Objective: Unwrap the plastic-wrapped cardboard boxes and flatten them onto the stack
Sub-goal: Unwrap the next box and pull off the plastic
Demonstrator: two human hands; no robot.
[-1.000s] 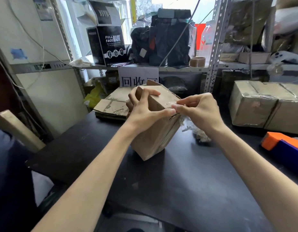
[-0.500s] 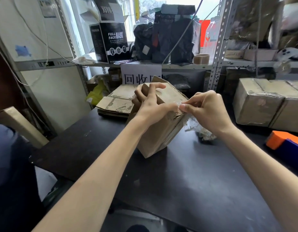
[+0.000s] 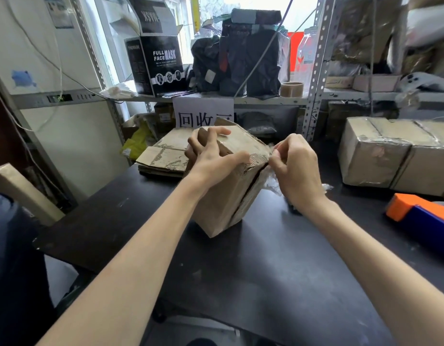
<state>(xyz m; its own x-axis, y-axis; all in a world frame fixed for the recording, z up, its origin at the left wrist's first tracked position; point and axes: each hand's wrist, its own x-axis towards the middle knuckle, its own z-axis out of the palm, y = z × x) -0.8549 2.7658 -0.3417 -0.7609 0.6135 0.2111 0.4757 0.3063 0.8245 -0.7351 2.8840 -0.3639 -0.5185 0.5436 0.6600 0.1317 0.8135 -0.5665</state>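
Head view: plastic (image 3: 272,182) peeling off the box (image 3: 223,201).
The left hand (image 3: 211,156) grips the top of the tilted box on the table (image 3: 265,265); the right hand (image 3: 297,171), just right of the box, pinches the plastic and has drawn it farther off the corner than a second ago. Unwrapping seems nearly done; flattening onto the stack (image 3: 163,156) behind the box remains.

Non-task items: work surface and shelving

A black table (image 3: 265,270) carries an orange-and-blue tool (image 3: 420,213) at its right edge. The perforated metal shelf (image 3: 315,71) behind holds an open black box (image 3: 163,68) marked "FULL FACE MASK", black bags (image 3: 250,58) and a tape roll (image 3: 291,89). A white paper sign (image 3: 203,113) hangs below them.
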